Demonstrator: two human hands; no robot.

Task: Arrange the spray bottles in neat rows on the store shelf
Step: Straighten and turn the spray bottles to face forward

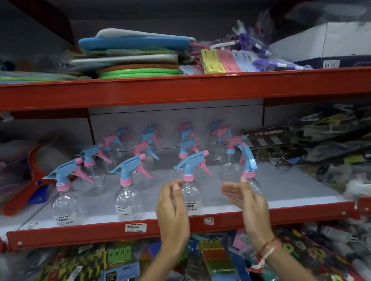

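Clear spray bottles with blue and pink trigger heads stand in several rows on the white middle shelf [293,188]. In the front row are a left bottle [66,206], a second bottle [127,200], a third bottle [193,196] and a right bottle [250,175] whose nozzle points down and to the right. My left hand [171,207] is open, just left of the third bottle, fingertips close to its shoulder. My right hand [248,199] is open, palm facing left, against the right bottle's left side. Neither hand grips anything.
A red shelf lip [98,233] with a price label [136,228] runs along the front. A red-handled tool [24,190] lies at left, dark packaged goods [327,140] at right. Stacked mats [135,52] fill the upper shelf; packets [216,262] crowd the one below.
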